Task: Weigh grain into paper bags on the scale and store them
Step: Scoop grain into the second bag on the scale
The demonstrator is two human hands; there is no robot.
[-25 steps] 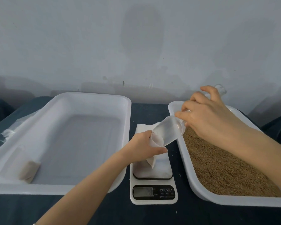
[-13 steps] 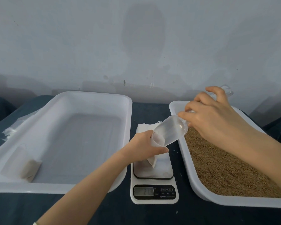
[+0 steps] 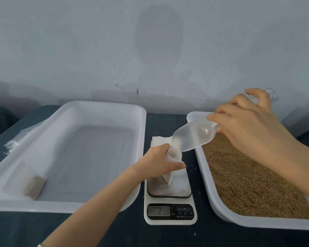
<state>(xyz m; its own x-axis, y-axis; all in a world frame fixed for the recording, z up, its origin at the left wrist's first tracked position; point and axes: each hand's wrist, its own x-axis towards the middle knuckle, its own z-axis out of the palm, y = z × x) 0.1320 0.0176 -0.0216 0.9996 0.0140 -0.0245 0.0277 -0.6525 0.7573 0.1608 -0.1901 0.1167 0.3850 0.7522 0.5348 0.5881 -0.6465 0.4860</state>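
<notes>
Clear rounded plastic, the scoop point(image 3: 194, 137) is gripped by the right hand point(image 3: 248, 127) above the scale point(image 3: 178, 188). The thin paper bag point(image 3: 174, 155) on it is pinched by the left hand point(image 3: 160, 162).

Soft, cool, even light fills the frame, dimming toward the left and right edges. Faint broad shadows smudge the pale grey wall point(image 3: 150, 41) at upper centre. A small glint sits on the clear plastic scoop point(image 3: 194, 137), whose mouth is blurred. The large white plastic tray point(image 3: 105, 104) at left bows with wide-angle distortion. The digits on the white kitchen scale point(image 3: 175, 189) read soft.
</notes>
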